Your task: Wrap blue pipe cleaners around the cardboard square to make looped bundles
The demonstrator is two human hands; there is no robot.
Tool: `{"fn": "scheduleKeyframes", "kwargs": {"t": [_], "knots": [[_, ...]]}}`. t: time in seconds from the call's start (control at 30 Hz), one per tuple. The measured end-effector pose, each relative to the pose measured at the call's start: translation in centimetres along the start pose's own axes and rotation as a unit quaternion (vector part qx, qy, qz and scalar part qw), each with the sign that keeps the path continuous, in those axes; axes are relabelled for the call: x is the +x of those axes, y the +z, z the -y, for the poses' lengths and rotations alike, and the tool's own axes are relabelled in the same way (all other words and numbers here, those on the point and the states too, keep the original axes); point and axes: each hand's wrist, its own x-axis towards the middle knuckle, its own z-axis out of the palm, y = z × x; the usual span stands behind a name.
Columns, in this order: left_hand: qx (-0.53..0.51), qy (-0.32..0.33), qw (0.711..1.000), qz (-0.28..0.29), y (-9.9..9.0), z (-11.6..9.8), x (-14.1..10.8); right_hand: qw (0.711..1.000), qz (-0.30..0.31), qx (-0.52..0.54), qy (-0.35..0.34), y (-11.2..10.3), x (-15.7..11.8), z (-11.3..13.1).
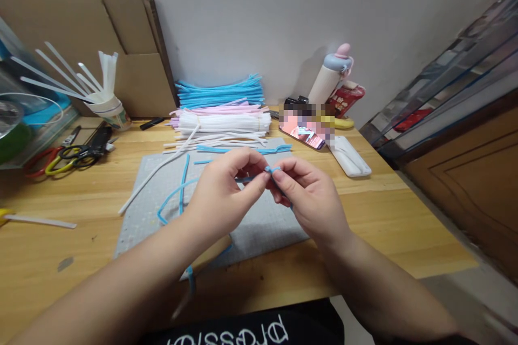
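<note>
Above the grey cutting mat [267, 237], my left hand [230, 188] and my right hand [309, 194] meet fingertip to fingertip. Both pinch a blue pipe cleaner [272, 169], bent into a small twist between the thumbs. A length of blue stem runs back behind my left hand, and part of it is hidden by the fingers. On the mat to the left lies another blue pipe cleaner [184, 183]. Further blue stems [243, 149] lie along the mat's far edge. A blue-edged piece [212, 253] shows partly under my left forearm.
Bundles of blue [220, 91] and white pipe cleaners [224, 123] lie against the wall. Scissors [76, 156] and a cup of white sticks [107, 108] stand left. A lit phone [303, 135], a white case [350, 156] and a bottle [327, 78] are at right.
</note>
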Motion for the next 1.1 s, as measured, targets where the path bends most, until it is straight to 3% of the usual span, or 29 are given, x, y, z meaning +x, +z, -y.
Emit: {"fn": "scheduleKeyframes", "kwargs": {"t": [0.57,0.83,1.1], "knots": [[-0.002,0.013,1.000,-0.011,-0.09,0.68,-0.34,0.999,0.001,-0.045,0.011,-0.21,0.22,-0.16],[-0.047,-0.011,0.998,-0.031,0.07,0.87,-0.42,0.999,0.001,-0.037,-0.007,-0.41,0.57,-0.21],[0.008,0.001,0.999,-0.032,0.16,0.68,-0.57,0.986,-0.011,-0.147,-0.072,-0.98,0.27,0.08]]}}
